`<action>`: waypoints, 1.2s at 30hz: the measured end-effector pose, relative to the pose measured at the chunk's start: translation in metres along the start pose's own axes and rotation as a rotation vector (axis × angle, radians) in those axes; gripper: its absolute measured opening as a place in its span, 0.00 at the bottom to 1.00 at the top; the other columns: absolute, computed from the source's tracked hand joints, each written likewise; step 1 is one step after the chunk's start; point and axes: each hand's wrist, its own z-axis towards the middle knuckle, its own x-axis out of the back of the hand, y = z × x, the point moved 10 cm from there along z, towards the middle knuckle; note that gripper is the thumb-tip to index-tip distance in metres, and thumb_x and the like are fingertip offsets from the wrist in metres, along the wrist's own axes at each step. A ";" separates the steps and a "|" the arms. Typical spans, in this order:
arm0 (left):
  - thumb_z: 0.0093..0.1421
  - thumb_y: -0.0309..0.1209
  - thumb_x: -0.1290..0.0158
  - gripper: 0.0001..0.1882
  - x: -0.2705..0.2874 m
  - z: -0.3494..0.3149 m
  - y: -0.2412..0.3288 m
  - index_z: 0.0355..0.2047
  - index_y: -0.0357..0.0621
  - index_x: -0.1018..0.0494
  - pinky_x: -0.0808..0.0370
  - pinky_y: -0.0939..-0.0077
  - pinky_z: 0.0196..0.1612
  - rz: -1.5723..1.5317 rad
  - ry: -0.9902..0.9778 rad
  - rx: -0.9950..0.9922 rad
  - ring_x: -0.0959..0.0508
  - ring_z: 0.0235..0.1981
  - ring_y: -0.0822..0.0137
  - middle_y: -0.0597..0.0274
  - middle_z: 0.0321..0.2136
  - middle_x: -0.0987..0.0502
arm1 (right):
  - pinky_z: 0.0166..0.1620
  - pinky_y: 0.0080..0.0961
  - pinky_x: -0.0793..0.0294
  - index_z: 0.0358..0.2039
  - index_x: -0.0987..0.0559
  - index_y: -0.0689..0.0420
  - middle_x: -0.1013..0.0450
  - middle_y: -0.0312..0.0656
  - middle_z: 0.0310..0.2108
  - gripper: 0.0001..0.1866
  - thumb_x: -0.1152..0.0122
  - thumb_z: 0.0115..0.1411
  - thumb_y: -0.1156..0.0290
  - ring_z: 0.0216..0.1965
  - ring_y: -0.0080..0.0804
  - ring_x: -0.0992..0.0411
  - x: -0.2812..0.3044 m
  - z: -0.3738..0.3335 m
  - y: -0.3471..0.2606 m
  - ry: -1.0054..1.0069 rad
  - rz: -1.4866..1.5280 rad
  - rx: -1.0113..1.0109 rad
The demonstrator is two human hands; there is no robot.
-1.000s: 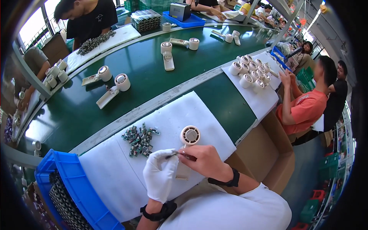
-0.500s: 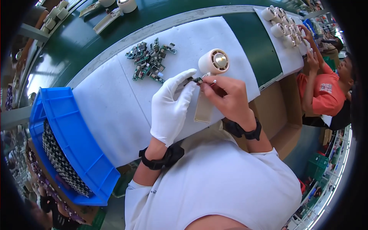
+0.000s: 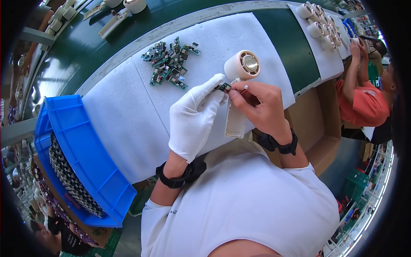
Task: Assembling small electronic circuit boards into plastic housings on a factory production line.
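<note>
Between thumb and index of white-gloved left hand (image 3: 190, 118): small green circuit board (image 3: 224, 87), held above the white-topped desk (image 3: 115, 107), right of centre; fingers closed to a narrow pinch, presumably to grip by the rim and keep components uncovered. At the board's right end, thumb and index of bare right hand (image 3: 262, 103), nearly together; hold on board or lead hidden, not discernible. Just beside right index, white connector (image 3: 245, 88), seemingly clear of the pinch. Just beyond the hands, fan head (image 3: 240, 65), toward the desk's right edge; nearer, pale handle shell (image 3: 235, 122), hollow face up, end at near edge, probably to leave the inside accessible. Loose board pile (image 3: 170, 62) near far edge, left of fan head, likely for short reaches. Blue bin (image 3: 96, 150) along left edge, apparently to spare desk space.
</note>
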 end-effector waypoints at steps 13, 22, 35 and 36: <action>0.60 0.16 0.45 0.15 0.005 -0.001 -0.010 0.49 0.33 0.23 0.22 0.78 0.47 -0.011 -0.117 0.071 0.19 0.40 0.72 0.59 0.42 0.19 | 0.21 0.14 0.45 0.33 0.15 0.60 0.25 0.30 0.21 0.05 0.29 0.55 0.74 0.18 0.11 0.40 0.000 -0.005 0.013 -0.051 0.131 -0.147; 0.60 0.17 0.44 0.15 0.002 -0.001 -0.017 0.49 0.33 0.23 0.22 0.79 0.45 0.008 -0.101 0.092 0.19 0.40 0.73 0.60 0.41 0.19 | 0.23 0.13 0.45 0.33 0.15 0.59 0.26 0.28 0.22 0.06 0.28 0.55 0.74 0.20 0.09 0.41 -0.010 -0.005 0.029 -0.105 0.229 -0.240; 0.61 0.18 0.44 0.15 0.004 -0.002 -0.015 0.50 0.34 0.23 0.22 0.77 0.47 0.046 -0.008 0.054 0.19 0.42 0.71 0.58 0.43 0.19 | 0.27 0.13 0.36 0.36 0.15 0.59 0.24 0.32 0.26 0.07 0.31 0.57 0.75 0.23 0.13 0.33 0.000 -0.009 0.017 -0.005 0.281 -0.149; 0.61 0.18 0.44 0.15 0.005 -0.002 -0.015 0.50 0.34 0.23 0.22 0.77 0.47 0.048 0.000 0.053 0.19 0.42 0.71 0.58 0.43 0.19 | 0.27 0.13 0.36 0.37 0.15 0.59 0.24 0.33 0.27 0.06 0.31 0.57 0.75 0.23 0.13 0.33 0.001 -0.009 0.014 -0.014 0.266 -0.135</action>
